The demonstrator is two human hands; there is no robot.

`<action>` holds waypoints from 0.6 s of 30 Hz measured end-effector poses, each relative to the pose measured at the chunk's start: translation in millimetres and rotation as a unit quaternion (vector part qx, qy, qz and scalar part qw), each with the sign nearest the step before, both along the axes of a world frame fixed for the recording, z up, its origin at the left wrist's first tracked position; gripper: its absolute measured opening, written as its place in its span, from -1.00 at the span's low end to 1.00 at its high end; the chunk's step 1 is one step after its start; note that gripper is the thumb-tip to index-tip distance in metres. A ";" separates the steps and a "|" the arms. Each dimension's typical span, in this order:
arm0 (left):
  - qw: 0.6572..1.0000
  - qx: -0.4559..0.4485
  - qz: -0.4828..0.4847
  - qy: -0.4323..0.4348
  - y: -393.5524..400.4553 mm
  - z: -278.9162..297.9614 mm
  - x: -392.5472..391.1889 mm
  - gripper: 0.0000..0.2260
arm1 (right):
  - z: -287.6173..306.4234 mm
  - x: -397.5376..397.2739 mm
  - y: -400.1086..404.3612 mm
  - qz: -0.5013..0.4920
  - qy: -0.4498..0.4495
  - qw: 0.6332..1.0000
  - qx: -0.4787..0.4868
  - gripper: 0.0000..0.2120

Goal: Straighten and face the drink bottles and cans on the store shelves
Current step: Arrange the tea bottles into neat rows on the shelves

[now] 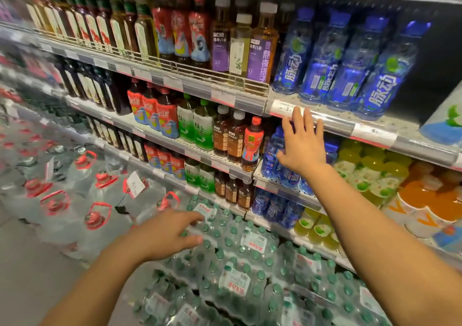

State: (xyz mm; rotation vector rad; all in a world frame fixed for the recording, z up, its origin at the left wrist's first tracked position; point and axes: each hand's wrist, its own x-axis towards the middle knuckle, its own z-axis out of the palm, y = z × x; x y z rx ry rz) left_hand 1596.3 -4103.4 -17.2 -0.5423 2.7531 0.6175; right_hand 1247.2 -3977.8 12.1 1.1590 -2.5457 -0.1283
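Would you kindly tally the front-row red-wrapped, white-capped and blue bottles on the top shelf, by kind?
Red-wrapped bottles: 3
White-capped tea bottles: 3
Blue bottles: 4
Total: 10

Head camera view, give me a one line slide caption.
Right hand reaches open toward blue bottles on a drink shelf; left hand hovers over packed water.

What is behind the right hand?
The right hand covers blue bottles on the second shelf; their caps and lower labels show around it. The bottle parts directly under the palm are hidden.
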 end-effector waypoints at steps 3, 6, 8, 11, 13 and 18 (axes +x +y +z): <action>0.997 -0.052 -0.033 0.046 -39.6 11.9 -34.2 -0.42 | -4.4 -2.4 -0.3 -0.002 0.014 1.000 -0.010 -0.06; 0.983 -0.115 -0.064 0.126 -82.4 27.7 -81.3 -0.38 | -6.8 -3.2 -3.4 -0.006 0.024 1.000 -0.017 -0.09; 0.969 -0.148 -0.072 0.184 -110.2 38.5 -115.7 -0.36 | -8.3 -3.1 -5.4 -0.013 0.023 0.999 -0.027 -0.11; 0.939 -0.196 -0.086 0.271 -146.7 50.8 -165.8 -0.35 | -9.3 -1.0 -7.7 -0.022 0.024 0.998 -0.045 -0.16; 0.923 -0.227 -0.079 0.302 -166.9 55.0 -193.2 -0.35 | -4.9 4.3 -13.5 -0.037 0.015 0.998 -0.058 -0.18; 0.907 -0.295 -0.092 0.287 -212.3 38.8 -232.9 -0.22 | -18.2 37.6 -43.0 -0.022 0.029 0.988 -0.152 -0.36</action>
